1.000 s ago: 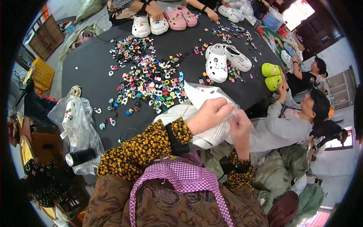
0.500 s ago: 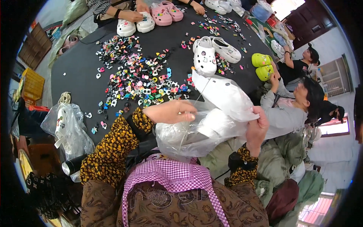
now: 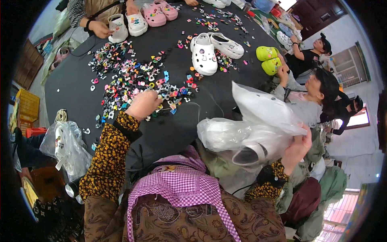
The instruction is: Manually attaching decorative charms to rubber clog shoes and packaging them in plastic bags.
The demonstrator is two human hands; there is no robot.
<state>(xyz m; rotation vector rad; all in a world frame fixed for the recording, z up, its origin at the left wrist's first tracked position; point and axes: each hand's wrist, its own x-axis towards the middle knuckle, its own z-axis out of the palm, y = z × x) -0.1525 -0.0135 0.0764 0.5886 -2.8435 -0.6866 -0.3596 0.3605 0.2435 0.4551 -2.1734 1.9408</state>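
Note:
My right hand (image 3: pixel 297 150) is closed on the edge of a clear plastic bag (image 3: pixel 217 133), holding it up off the table's near right side. White clogs (image 3: pixel 258 107) show in and around the bag; one opening with its strap is visible low down. My left hand (image 3: pixel 144 105) rests at the near edge of a heap of small colourful shoe charms (image 3: pixel 133 82), its fingers curled together and pointing into the heap. Whatever lies between those fingertips is hidden. A thin pale strand runs from beside that hand toward the bag.
On the black table (image 3: pixel 72 88) a white clog pair (image 3: pixel 204 56) stands beyond the bag. A bagged white clog (image 3: pixel 59 141) lies at the left. Co-workers handle white clogs (image 3: pixel 136 23) at the far side and lime-green clogs (image 3: pixel 269 60) at the right; pink clogs (image 3: pixel 154 15) stand far off.
My left hand has let go of the bag and moved left onto the charms. My right hand has carried the bag and clogs to the right. The view has shifted slightly.

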